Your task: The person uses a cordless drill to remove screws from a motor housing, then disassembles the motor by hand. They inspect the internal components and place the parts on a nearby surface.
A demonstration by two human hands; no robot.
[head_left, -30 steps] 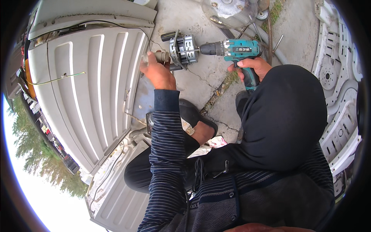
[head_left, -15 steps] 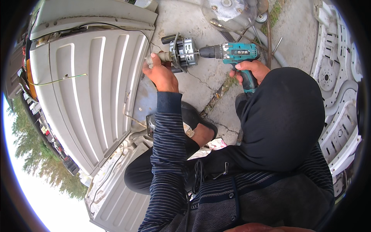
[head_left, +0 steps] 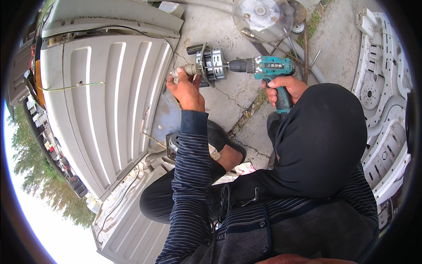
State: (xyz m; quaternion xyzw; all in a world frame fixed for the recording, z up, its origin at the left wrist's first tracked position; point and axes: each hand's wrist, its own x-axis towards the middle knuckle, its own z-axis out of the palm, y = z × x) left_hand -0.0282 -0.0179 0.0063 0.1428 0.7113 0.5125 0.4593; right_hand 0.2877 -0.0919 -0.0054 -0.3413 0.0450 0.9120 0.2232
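My right hand [head_left: 286, 90] is wrapped round the handle of a teal and black cordless drill [head_left: 274, 66], the index finger by its trigger. From the drill's black chuck a thin shaft or bit runs left to a small electric motor [head_left: 215, 64] with a silver slotted body and a dark mounting plate. My left hand [head_left: 187, 90] grips a beige cylindrical plastic fitting [head_left: 187, 70] at the motor's left end, thumb on top. The fitting, motor and drill lie roughly in one line above the concrete. Some of my left fingers are hidden behind the fitting.
A large white ribbed metal panel [head_left: 103, 101] stands close on the left. Beyond the drill lie a clear round cover [head_left: 263, 17], metal rods and a grey corrugated hose [head_left: 318, 75]. Perforated white metal parts [head_left: 373, 88] line the right. Cracked concrete [head_left: 250, 97] lies below the motor.
The view has shifted slightly, so most things sit a little lower and further right. My left thumb and fingers have shifted on the fitting. The drill stays lined up with the motor.
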